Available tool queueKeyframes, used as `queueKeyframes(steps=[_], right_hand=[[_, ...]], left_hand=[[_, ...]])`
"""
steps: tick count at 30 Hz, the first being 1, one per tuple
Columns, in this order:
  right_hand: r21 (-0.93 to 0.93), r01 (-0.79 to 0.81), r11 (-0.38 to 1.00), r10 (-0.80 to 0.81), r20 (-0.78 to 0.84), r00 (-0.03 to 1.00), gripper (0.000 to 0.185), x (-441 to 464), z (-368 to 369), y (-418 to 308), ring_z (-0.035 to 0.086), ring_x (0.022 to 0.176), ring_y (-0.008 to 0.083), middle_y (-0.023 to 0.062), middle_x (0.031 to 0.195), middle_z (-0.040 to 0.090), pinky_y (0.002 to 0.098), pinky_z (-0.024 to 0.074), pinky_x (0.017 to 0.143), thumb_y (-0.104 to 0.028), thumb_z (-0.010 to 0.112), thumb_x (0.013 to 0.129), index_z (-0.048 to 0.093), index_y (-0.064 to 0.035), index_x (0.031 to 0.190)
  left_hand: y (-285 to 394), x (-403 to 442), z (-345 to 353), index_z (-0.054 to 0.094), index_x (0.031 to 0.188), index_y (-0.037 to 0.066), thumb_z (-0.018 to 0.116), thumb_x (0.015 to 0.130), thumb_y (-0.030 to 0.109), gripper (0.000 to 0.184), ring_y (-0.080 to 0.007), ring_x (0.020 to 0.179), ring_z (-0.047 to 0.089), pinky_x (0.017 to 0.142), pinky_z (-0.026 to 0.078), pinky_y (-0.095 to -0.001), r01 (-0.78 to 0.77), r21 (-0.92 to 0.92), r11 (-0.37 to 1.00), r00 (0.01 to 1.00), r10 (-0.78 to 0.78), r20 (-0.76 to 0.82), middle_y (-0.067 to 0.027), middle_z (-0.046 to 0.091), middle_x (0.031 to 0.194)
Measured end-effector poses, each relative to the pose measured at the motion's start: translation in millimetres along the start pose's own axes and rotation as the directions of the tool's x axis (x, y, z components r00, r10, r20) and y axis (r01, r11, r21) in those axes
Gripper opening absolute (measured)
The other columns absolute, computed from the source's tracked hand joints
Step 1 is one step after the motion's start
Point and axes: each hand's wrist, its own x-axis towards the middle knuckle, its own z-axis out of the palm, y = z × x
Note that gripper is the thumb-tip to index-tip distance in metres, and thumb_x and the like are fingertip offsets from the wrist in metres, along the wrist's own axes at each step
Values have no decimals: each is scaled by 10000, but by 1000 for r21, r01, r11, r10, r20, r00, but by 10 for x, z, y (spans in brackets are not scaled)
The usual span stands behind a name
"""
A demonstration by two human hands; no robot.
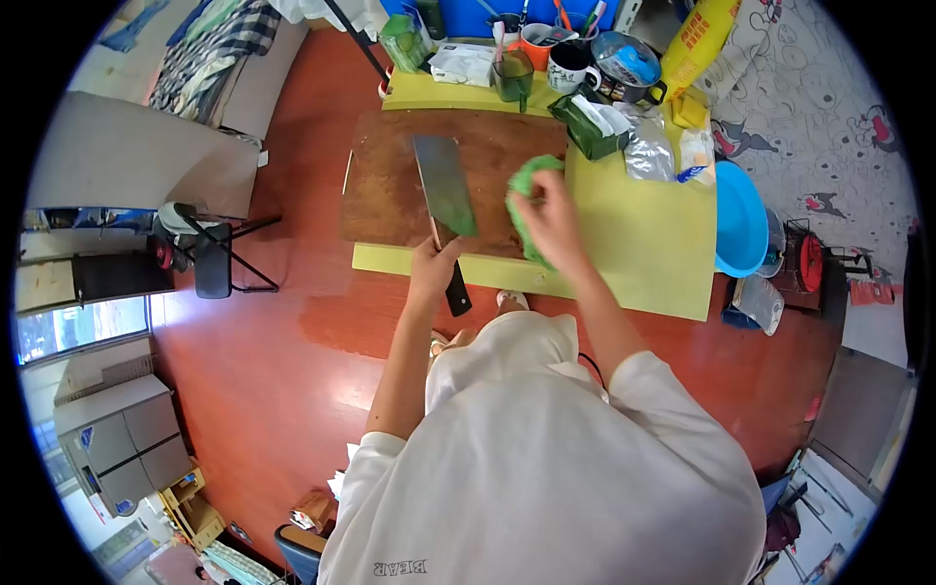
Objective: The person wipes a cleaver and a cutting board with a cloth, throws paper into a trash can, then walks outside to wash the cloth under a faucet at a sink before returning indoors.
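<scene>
A cleaver with a wide metal blade [444, 180] and a black handle is over a brown wooden board [380, 180]. My left hand [432, 265] is closed round it where blade and handle meet, and the handle sticks out below toward my body. Over the board's right part, my right hand [550, 219] has its fingers closed on a crumpled green cloth [526, 210]. Part of the cloth hangs down at the board's right edge. A gap separates the cloth from the blade.
The board lies on a yellow-green table [643, 253]. Along its back stand a green cup [513, 78], a patterned mug [570, 68] and a white tissue pack [462, 65]. A green packet [591, 127] lies right of the board. A blue basin [739, 219] is beyond the table's right edge.
</scene>
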Motion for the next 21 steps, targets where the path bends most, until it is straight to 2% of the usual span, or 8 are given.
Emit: queueKeyframes(steps=[1, 2, 3, 6, 8, 13, 17, 21], right_hand=[[-49, 144, 988, -144, 9, 990, 196, 59, 202, -22, 525, 736, 206, 91, 851, 526, 321, 442, 645, -127, 650, 830, 509, -39, 934], [222, 41, 974, -75, 144, 987, 200, 94, 404, -4, 520, 725, 215, 96, 845, 513, 323, 440, 649, -101, 647, 829, 491, -30, 933], [384, -128, 915, 7, 302, 953, 181, 74, 575, 16, 526, 798, 104, 33, 897, 524, 271, 459, 676, -109, 616, 879, 488, -37, 985], [158, -23, 987, -16, 242, 970, 189, 143, 899, 235, 538, 767, 154, 67, 874, 526, 306, 447, 673, -109, 618, 867, 475, -30, 962], [-45, 133, 990, -136, -65, 989, 192, 244, 1004, 338, 533, 752, 232, 115, 851, 513, 344, 437, 691, -100, 620, 850, 466, -23, 937], [-204, -23, 979, -27, -238, 971, 200, 514, 962, 997, 552, 783, 337, 177, 851, 540, 400, 444, 716, -120, 630, 835, 474, -21, 913], [9, -230, 973, 228, -172, 958, 212, 450, 588, 852, 530, 718, 165, 72, 806, 552, 308, 447, 679, -170, 618, 886, 485, -14, 941], [255, -151, 955, 120, 135, 984, 182, 187, 723, 381, 537, 773, 89, 35, 866, 550, 249, 452, 673, -135, 600, 902, 497, -21, 1000]], left_hand=[[7, -13, 20, 558, 797, 67, 635, 842, 212, 171, -54, 631, 422, 570, 336, -245, 0, 28, 1000, 1000, 0, 19, 47, 479, 694], [13, -24, 41, 561, 794, 63, 629, 840, 202, 161, -53, 618, 418, 557, 333, -245, 0, 55, 998, 999, -2, 39, 50, 477, 683], [20, -40, 72, 561, 794, 63, 629, 840, 202, 161, -53, 618, 418, 557, 333, -245, -1, 61, 998, 999, -2, 43, 50, 477, 683], [18, -52, 118, 575, 795, 51, 625, 835, 193, 155, -49, 607, 415, 544, 328, -244, -15, 92, 996, 996, 7, 83, 55, 479, 670], [-46, -66, 92, 589, 792, 23, 615, 832, 177, 160, -56, 588, 406, 530, 333, -256, -48, 88, 995, 995, 40, 94, 48, 473, 646], [-199, -102, 21, 588, 790, 59, 621, 836, 192, 145, -51, 603, 400, 529, 317, -253, -48, 114, 992, 993, 35, 117, 56, 466, 668], [-184, -89, -49, 578, 778, 66, 618, 831, 188, 139, -58, 601, 405, 536, 322, -258, 38, 94, 995, 999, -41, 30, 55, 462, 660], [-122, -53, -2, 574, 787, 61, 621, 822, 184, 136, -62, 581, 399, 519, 318, -264, 43, 70, 997, 999, -43, -4, 53, 463, 659]])
